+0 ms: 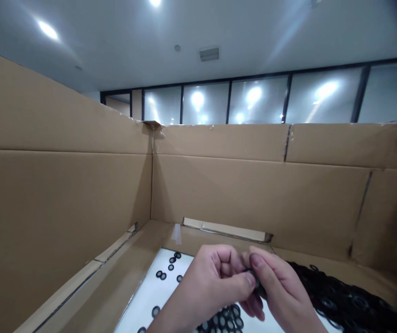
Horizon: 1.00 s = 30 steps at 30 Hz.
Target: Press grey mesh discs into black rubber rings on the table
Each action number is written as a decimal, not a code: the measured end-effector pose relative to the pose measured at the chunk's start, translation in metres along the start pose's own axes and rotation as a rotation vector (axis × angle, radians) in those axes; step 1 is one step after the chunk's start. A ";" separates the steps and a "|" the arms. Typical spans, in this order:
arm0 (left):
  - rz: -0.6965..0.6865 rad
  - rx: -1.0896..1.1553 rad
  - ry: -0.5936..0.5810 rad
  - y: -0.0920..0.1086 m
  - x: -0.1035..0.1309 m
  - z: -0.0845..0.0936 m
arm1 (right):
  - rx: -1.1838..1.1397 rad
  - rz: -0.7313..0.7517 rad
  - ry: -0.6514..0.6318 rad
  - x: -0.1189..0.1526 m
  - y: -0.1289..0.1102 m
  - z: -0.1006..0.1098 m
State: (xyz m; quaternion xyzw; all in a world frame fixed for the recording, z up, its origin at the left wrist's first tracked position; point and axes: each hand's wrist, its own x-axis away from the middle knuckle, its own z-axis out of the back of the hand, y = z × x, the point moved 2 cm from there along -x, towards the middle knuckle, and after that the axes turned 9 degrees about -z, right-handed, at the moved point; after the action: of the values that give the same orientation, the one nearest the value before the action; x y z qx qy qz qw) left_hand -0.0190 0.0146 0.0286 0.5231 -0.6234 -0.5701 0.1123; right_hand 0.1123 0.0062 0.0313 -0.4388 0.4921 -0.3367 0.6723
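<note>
Both my hands meet over a white board, fingertips pressed together around a small black round piece. My left hand pinches it between thumb and curled fingers. From the other side, my right hand grips the same piece with thumb and fingers. Most of it is hidden by the fingers. Just below the hands lies a cluster of black rings with greyish centres on the board. Several similar rings are scattered at the board's left. To the right spreads a heap of plain-looking black rings.
Tall cardboard walls enclose the work area at the back, left and right. Narrow cardboard strips run along the base of the left wall and the back wall. A piece of clear tape sticks near the back corner.
</note>
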 end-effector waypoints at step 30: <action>-0.045 -0.030 -0.001 0.011 0.000 0.007 | 0.289 0.456 0.249 -0.003 -0.006 -0.008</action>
State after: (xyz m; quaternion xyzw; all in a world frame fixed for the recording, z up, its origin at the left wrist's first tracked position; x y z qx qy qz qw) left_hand -0.0303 0.0168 0.0358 0.5348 -0.6031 -0.5821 0.1070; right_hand 0.1035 0.0047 0.0365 -0.1719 0.6038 -0.2948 0.7204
